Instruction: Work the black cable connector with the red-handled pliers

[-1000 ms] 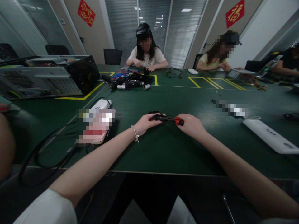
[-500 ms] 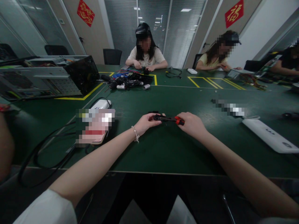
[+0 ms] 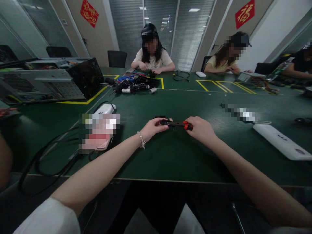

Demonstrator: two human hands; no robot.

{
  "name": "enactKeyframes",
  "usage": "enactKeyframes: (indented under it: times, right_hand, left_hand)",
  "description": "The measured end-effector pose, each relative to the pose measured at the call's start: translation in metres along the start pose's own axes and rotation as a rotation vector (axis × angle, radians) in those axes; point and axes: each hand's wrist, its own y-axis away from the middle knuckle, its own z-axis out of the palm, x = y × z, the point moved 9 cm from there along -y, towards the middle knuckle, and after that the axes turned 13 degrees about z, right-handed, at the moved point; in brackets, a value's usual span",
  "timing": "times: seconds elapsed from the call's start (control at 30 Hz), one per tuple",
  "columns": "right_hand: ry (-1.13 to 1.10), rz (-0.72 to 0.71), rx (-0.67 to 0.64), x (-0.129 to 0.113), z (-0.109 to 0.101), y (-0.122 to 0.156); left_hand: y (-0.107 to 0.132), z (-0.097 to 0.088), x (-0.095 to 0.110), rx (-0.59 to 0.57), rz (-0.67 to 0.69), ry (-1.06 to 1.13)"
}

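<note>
My left hand point(image 3: 152, 127) pinches a small black part point(image 3: 163, 122) just above the green table point(image 3: 170, 152). My right hand point(image 3: 200, 128) is closed round the red handle of a small tool point(image 3: 182, 124) whose dark shaft runs left into the black part. Both hands sit close together near the table's middle. A beaded bracelet circles my left wrist. What the black part is cannot be made out.
A white power strip point(image 3: 281, 142) lies at the right. A blurred object and black cables point(image 3: 48, 152) are at the left, with an open computer case point(image 3: 44, 81) behind. Tools and parts point(image 3: 131, 85) are piled further back. Three other people sit across the table.
My right hand and the tool have risen very slightly. Otherwise both hands hold the same grip in the same place.
</note>
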Motion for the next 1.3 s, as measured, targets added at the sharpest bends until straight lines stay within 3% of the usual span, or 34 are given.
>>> enactKeyframes:
  times: [0.2, 0.93, 1.3]
  right_hand:
    - [-0.055, 0.093, -0.106, 0.007, 0.011, -0.002]
    - [0.000, 0.005, -0.021, 0.002, 0.001, 0.000]
    - [-0.041, 0.043, -0.077, 0.002, 0.003, 0.000]
  left_hand:
    - [0.000, -0.003, -0.001, -0.008, 0.013, -0.114]
    - [0.000, 0.004, 0.000, -0.020, -0.016, 0.016]
    - [0.001, 0.003, 0.001, -0.022, -0.025, 0.000]
